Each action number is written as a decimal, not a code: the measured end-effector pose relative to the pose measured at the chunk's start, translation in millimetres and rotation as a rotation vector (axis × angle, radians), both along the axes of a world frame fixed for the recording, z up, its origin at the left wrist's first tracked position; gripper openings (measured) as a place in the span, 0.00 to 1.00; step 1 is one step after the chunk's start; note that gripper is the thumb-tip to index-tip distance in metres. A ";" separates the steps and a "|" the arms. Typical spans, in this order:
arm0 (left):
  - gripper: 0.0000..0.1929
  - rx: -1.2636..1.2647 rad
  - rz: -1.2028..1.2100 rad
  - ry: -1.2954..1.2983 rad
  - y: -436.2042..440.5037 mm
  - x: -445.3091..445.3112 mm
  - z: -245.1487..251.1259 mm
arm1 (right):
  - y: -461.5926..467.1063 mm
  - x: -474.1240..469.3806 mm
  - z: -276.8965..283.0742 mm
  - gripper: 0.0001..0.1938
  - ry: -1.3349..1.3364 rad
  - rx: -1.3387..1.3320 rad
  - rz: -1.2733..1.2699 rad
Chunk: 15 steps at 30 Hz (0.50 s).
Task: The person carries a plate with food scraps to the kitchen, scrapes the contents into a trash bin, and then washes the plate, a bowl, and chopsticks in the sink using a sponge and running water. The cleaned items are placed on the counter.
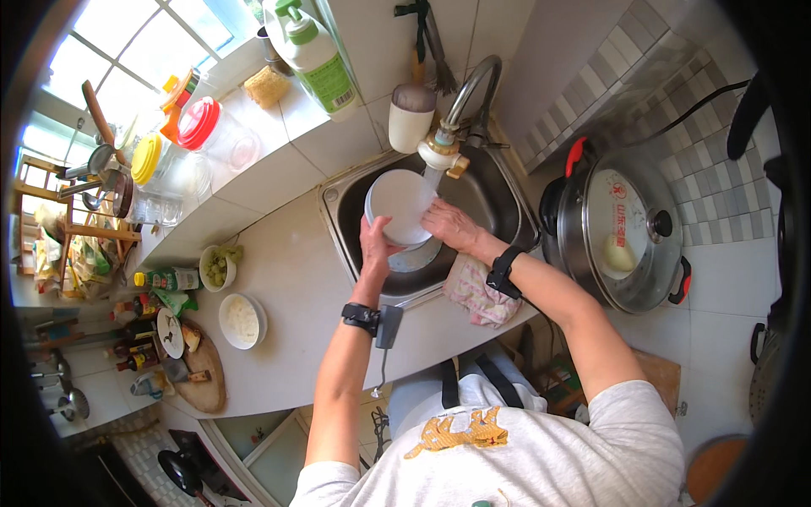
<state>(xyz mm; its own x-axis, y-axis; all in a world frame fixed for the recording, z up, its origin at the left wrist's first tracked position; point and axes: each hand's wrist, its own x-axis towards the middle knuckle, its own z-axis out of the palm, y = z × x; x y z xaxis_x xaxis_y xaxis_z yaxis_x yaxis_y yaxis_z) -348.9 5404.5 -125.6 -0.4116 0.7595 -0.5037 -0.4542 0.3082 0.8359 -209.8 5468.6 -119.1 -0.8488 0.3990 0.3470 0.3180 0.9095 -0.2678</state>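
My left hand (pixel 375 244) grips a white bowl (pixel 400 203) by its side, tilted over the stainless steel sink (pixel 500 196). Water runs from the faucet's filter head (pixel 438 154) beside the bowl's right edge. My right hand (pixel 451 225) touches that edge under the stream; its fingertips are partly hidden by the water and the rim. Below the bowl, another light-coloured dish (pixel 415 258) lies in the basin. A patterned cloth (pixel 480 291) hangs over the sink's front edge, under my right wrist.
Left on the counter (pixel 298 323) stand a bowl of rice (pixel 242 321), a bowl of green grapes (pixel 217 267) and a round wooden board (pixel 212 374). A large lidded pot (pixel 618 231) is right of the sink. Jars (pixel 218 133) and a pump bottle (pixel 320 66) line the sill.
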 end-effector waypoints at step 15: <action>0.25 0.133 0.155 0.305 -1.8 -4.1 6.0 | -1.1 -4.1 -8.6 0.09 0.146 -0.662 0.019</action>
